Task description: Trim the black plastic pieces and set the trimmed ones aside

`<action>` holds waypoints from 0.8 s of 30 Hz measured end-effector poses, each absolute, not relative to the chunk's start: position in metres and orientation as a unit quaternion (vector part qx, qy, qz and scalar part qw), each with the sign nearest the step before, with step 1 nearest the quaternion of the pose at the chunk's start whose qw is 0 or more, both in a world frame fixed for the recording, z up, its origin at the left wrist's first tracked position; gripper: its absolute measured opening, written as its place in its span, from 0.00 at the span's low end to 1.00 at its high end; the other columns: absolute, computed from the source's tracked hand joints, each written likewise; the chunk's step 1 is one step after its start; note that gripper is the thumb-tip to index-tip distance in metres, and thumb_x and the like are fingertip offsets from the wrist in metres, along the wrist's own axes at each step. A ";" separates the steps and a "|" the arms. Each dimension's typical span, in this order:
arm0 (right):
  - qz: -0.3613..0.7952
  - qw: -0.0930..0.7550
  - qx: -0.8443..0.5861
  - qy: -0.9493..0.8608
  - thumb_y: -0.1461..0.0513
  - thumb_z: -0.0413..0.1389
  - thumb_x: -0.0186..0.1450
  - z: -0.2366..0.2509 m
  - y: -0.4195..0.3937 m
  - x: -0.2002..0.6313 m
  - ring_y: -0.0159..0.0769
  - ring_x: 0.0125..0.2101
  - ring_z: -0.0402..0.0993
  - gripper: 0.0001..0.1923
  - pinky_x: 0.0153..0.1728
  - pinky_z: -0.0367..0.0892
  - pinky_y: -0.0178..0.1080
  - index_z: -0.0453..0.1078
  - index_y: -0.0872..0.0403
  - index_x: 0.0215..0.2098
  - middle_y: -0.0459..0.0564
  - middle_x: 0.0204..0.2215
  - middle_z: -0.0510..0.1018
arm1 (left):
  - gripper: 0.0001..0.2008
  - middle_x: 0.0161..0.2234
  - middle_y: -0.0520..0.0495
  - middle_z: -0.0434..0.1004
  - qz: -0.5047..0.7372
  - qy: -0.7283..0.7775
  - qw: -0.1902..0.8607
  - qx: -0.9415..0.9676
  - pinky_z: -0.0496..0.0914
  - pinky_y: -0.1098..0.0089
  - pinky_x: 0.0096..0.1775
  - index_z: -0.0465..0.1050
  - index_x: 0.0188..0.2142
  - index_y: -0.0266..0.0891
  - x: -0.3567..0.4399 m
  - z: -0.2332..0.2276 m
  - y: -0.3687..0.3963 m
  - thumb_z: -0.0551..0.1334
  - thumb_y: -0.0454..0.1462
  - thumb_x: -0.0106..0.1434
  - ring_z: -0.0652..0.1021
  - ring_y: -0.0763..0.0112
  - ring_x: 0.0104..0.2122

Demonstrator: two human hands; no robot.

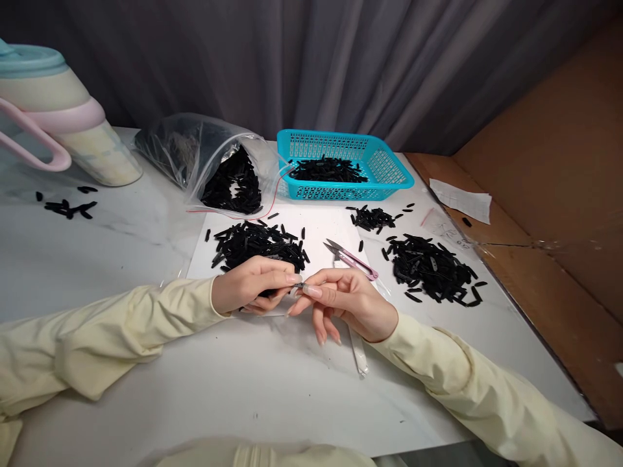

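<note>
Two hands meet over my white sheet on the marble table. Left hand: fingers pinched on a small black strip, more black pieces cupped beneath. Right hand: thumb and forefinger closed narrow on the strip's other end, with pink thread snips resting across it, blades pointing away. Loose black pile just behind the left hand. Second pile to my right. Clear bag of strips, mouth open. Teal basket holding more. Pastel jug at far left.
</note>
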State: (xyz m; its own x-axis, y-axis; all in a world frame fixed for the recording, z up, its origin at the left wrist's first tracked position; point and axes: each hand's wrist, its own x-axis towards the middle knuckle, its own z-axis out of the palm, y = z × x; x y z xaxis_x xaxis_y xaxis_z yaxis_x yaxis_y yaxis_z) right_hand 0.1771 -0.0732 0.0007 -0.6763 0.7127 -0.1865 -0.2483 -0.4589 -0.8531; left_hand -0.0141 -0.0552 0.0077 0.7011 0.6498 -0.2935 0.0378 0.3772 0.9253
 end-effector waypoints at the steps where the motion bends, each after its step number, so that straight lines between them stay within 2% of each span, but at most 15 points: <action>1: 0.800 0.305 -0.279 -0.434 0.62 0.56 0.61 0.001 -0.074 0.177 0.31 0.16 0.73 0.07 0.11 0.63 0.26 0.68 0.61 0.31 0.57 0.30 0.79 | 0.16 0.09 0.59 0.49 0.205 0.339 0.761 0.514 0.46 0.81 0.12 0.58 0.18 0.36 -0.013 0.009 -0.056 0.52 0.38 0.62 0.49 0.85 0.10; 5: 0.762 0.330 -0.315 -0.459 0.62 0.58 0.59 0.004 -0.078 0.177 0.32 0.16 0.73 0.08 0.10 0.64 0.27 0.68 0.61 0.31 0.55 0.28 0.79 | 0.17 0.08 0.59 0.48 0.206 0.356 0.761 0.501 0.45 0.81 0.12 0.60 0.19 0.35 -0.011 0.012 -0.057 0.50 0.38 0.63 0.48 0.85 0.09; 14: 0.686 0.370 -0.357 -0.514 0.61 0.60 0.57 0.005 -0.083 0.176 0.31 0.16 0.73 0.09 0.10 0.64 0.27 0.70 0.60 0.32 0.54 0.29 0.79 | 0.12 0.09 0.61 0.50 0.208 0.325 0.769 0.509 0.46 0.82 0.12 0.61 0.22 0.36 -0.014 0.006 -0.055 0.53 0.37 0.62 0.48 0.85 0.10; 24: 0.669 0.384 -0.358 -0.526 0.63 0.60 0.57 0.004 -0.083 0.175 0.31 0.17 0.74 0.07 0.11 0.65 0.27 0.71 0.59 0.33 0.50 0.25 0.78 | 0.09 0.09 0.62 0.50 0.212 0.321 0.765 0.517 0.46 0.82 0.13 0.62 0.25 0.36 -0.014 0.006 -0.056 0.54 0.37 0.61 0.48 0.85 0.11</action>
